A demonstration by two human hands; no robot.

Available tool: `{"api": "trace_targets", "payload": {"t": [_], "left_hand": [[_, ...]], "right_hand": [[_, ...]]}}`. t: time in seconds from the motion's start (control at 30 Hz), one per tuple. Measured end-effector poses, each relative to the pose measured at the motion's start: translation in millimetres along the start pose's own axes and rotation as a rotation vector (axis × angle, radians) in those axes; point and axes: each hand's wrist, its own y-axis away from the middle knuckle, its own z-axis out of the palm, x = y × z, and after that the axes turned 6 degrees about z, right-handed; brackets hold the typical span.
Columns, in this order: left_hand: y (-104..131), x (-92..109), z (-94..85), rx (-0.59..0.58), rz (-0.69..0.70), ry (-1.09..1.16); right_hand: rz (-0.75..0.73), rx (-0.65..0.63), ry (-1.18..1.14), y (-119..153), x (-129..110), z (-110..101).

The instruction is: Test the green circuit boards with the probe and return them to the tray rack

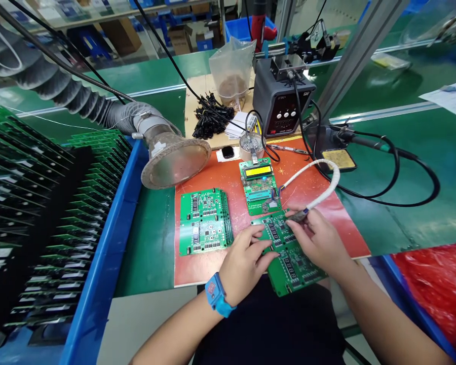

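Observation:
My left hand (243,263), with a blue band on its wrist, grips the left edge of a green circuit board (300,258). This board carries two black digit displays and tilts over the front edge of the work mat. Between the thumb and fingers of my right hand (323,241) is a dark probe-like connector (298,216), held at the board's upper right edge. Its white-sleeved cable (332,177) loops back to a green tester board (259,187) with a lit yellow screen. Whether the connector's tip touches the board's contacts is hidden by my fingers.
A stack of similar boards (205,223) lies left on the orange mat (197,271). Beyond stand a fume-hose hood (177,159), a soldering station (285,104) and an iron in its holder (365,141). A blue bin (99,263) of boards stands far left.

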Motion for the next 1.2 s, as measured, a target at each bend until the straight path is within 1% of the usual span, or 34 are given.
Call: {"api": "trace_targets", "payload": {"t": [0.17,0.47,0.77,0.9,1.03,1.2], "left_hand": [[-2.1,0.4,2.1,-0.005,-0.015,-0.001],[-4.4,2.1,-2.8,-0.072,-0.023,0.02],[-3.2,3.2,-0.3,-0.046,-0.007,-0.004],[-2.5,3.9,-1.1,-0.057,0.0,-0.055],[-5.3,4.7,-2.6,-0.037,0.01,-0.109],[-3.7,4.7,3.1,-0.118,-0.054,-0.09]], "right_hand": [[-0.014,0.006,-0.004,-0.5,-0.5,0.5],[-0.025,0.008,0.003,-0.9,1.0,-0.3],[-0.004,-0.004,-0.011,0.3,2.3,-0.7],[0.02,-0.013,-0.04,0.5,0.6,-1.3],[0.01,-0.001,-0.03,1.9,-0.3,-2.1],[0.022,0.004,-0.05,2.4,0.7,-1.0]]}}
